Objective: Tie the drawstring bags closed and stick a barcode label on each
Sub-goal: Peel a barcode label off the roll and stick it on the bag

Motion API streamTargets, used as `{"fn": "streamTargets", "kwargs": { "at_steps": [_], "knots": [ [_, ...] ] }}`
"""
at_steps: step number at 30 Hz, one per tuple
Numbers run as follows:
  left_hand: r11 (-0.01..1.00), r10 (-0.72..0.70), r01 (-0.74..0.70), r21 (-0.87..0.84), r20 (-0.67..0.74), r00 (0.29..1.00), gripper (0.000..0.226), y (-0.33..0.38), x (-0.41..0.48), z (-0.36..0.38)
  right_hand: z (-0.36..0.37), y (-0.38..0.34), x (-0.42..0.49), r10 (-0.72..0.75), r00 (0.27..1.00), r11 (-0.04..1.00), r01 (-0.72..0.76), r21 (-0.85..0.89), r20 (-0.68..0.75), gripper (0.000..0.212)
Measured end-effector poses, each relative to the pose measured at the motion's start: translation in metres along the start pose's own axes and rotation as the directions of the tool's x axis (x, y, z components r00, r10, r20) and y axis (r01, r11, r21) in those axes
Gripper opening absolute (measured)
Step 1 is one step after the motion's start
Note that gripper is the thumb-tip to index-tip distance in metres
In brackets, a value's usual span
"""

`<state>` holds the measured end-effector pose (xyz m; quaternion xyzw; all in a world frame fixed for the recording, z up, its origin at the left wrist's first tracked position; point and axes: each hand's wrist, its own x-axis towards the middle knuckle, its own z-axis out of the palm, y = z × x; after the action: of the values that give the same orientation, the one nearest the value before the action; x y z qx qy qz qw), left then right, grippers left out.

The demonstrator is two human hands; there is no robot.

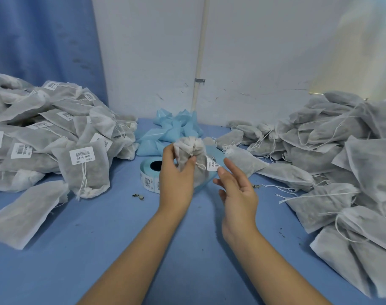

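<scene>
My left hand (176, 172) grips a grey drawstring bag (191, 150) by its gathered neck and holds it upright above the blue table. A white barcode label (212, 164) sticks out beside the bag, pinched at its lower edge by the thumb and forefinger of my right hand (237, 190). The other fingers of that hand are spread loosely. Just behind and below the bag lies the roll of barcode labels (151, 172), its loose end hanging toward me.
A pile of labelled bags (44, 133) fills the left side, with one flat bag (25, 214) in front. Unlabelled bags (332, 155) with loose strings are heaped on the right. Crumpled blue backing strip (170, 130) lies at the back, by the white wall.
</scene>
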<state>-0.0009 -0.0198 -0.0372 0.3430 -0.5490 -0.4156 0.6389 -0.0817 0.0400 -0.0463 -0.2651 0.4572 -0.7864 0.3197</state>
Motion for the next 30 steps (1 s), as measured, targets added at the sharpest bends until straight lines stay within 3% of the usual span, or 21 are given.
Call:
{"fn": "streamTargets", "kwargs": {
  "at_steps": [4,14,19,25,30],
  "knots": [
    [0.993,0.119,-0.119,0.004,-0.037,0.992,0.037,0.006,-0.008,0.003,0.004,-0.001,-0.005,0.066,0.998,0.997,-0.066,0.034,-0.024,0.019],
    [0.984,0.157,-0.162,-0.07,-0.067,0.985,0.04,0.006,-0.009,0.003,0.009,0.004,-0.012,0.283,0.959,0.959,-0.283,0.003,0.024,0.016],
    [0.98,0.168,-0.172,-0.097,-0.049,0.985,0.039,0.004,-0.009,0.004,0.01,0.002,-0.01,0.445,0.894,0.89,-0.447,0.092,0.039,0.015],
    [0.979,0.172,-0.172,-0.109,-0.009,0.985,0.035,0.002,-0.007,0.001,0.01,0.001,-0.007,0.671,0.722,0.713,-0.691,0.121,0.169,0.004],
    [0.982,0.155,-0.149,-0.117,0.044,0.987,0.036,0.0,-0.003,0.001,0.007,0.0,-0.004,0.631,0.744,0.758,-0.652,0.028,0.222,0.008]
  ]
}}
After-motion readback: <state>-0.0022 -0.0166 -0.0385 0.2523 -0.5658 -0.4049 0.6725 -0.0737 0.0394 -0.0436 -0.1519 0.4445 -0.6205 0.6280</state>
